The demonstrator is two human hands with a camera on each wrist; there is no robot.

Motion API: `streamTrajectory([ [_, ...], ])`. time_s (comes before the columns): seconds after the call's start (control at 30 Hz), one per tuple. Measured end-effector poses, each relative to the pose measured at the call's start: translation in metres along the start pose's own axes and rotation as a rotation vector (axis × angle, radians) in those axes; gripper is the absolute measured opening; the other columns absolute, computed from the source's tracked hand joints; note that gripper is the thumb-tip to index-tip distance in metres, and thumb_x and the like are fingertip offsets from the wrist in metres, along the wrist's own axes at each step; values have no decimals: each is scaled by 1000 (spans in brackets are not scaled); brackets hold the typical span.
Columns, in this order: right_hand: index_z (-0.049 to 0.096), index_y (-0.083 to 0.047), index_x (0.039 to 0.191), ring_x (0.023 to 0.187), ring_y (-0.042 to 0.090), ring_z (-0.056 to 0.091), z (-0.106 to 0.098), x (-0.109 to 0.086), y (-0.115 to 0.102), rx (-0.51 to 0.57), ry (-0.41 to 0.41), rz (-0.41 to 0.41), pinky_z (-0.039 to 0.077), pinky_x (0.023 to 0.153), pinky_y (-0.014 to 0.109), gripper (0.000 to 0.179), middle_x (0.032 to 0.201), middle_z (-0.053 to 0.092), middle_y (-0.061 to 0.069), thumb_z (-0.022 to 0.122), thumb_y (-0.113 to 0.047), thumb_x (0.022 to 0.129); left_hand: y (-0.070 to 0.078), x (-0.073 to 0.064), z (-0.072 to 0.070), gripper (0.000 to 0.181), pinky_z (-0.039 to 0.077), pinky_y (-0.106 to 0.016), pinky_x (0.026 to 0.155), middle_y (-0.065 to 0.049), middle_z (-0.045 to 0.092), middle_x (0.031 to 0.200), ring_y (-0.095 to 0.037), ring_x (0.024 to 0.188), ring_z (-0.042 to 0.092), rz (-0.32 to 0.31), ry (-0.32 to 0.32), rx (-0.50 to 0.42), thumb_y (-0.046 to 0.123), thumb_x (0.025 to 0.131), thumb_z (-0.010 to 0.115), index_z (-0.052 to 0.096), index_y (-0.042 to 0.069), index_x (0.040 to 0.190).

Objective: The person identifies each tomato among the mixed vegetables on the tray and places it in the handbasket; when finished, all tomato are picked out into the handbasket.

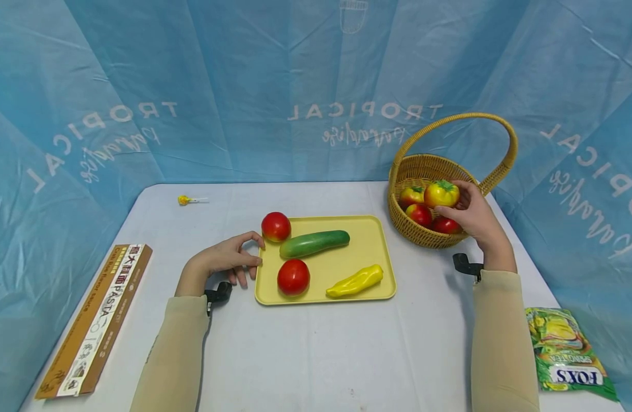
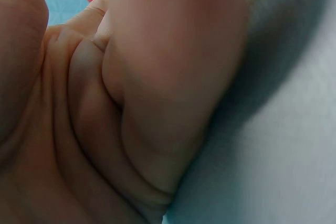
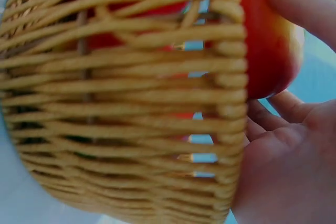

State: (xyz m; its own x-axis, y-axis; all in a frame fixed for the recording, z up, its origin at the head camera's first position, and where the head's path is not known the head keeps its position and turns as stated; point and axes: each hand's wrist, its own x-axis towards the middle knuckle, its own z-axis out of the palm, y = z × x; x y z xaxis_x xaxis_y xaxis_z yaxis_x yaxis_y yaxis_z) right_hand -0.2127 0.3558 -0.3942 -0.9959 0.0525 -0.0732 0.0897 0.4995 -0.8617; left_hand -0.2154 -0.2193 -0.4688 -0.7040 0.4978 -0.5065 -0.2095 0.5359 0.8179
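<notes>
A yellow-and-red persimmon [image 1: 442, 193] with a green leafy top is held between the thumb and fingers of my right hand [image 1: 473, 214]. It is over the wicker basket [image 1: 424, 232], where more red and yellow fruits [image 1: 418, 214] lie. In the right wrist view the basket wall [image 3: 131, 98] hides part of the held fruit [image 3: 270, 40]. My left hand [image 1: 228, 257] is bent loosely at the left edge of the yellow tray [image 1: 316, 280], fingertips right at its rim. On the tray are red tomatoes [image 1: 293, 277], a green cucumber [image 1: 314, 244] and a yellow pepper [image 1: 355, 281].
A pasta box [image 1: 97, 320] lies along the table's left side. Farther back is a yellow lollipop [image 1: 184, 199]. At the right edge lies a green tea packet [image 1: 568, 352]. The basket's tall handle [image 1: 452, 119] arches above it, and blue curtains surround the table.
</notes>
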Motion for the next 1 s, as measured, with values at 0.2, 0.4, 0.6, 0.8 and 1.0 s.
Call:
streamTrajectory([
  [0.2,10,-10,170,159,42,29,-2,1,6,-30,15,16,27,130,61,98,176,21,20,74,-33,100,0,1,0,51,57,-24,54,-11,75,84,-23,59,74,-4,3,0,29,101,71,41,16,141],
  [0.4,15,-13,169,165,37,20,-5,-2,5,-34,65,7,22,133,57,95,177,22,14,75,-35,99,1,0,0,52,58,-25,55,-12,75,85,-24,59,74,-3,4,2,30,101,72,42,16,141],
  [0.6,18,-14,169,164,37,26,-6,-6,-1,-27,78,-7,28,131,58,92,176,26,13,75,-35,99,1,-1,1,51,58,-25,55,-12,75,85,-23,59,74,0,0,-2,28,102,71,42,15,141],
  [0.8,25,-15,167,164,34,27,-2,-10,-16,-19,79,-54,26,132,55,87,174,31,12,76,-36,99,1,-1,0,51,56,-24,54,-12,75,85,-24,59,74,-3,3,-3,29,102,71,41,16,141],
  [1.0,32,-16,163,162,33,30,11,-18,-37,7,60,-130,26,132,54,79,171,37,11,76,-30,99,0,0,0,51,56,-24,54,-12,76,85,-24,59,74,-4,5,3,29,101,71,42,17,141],
])
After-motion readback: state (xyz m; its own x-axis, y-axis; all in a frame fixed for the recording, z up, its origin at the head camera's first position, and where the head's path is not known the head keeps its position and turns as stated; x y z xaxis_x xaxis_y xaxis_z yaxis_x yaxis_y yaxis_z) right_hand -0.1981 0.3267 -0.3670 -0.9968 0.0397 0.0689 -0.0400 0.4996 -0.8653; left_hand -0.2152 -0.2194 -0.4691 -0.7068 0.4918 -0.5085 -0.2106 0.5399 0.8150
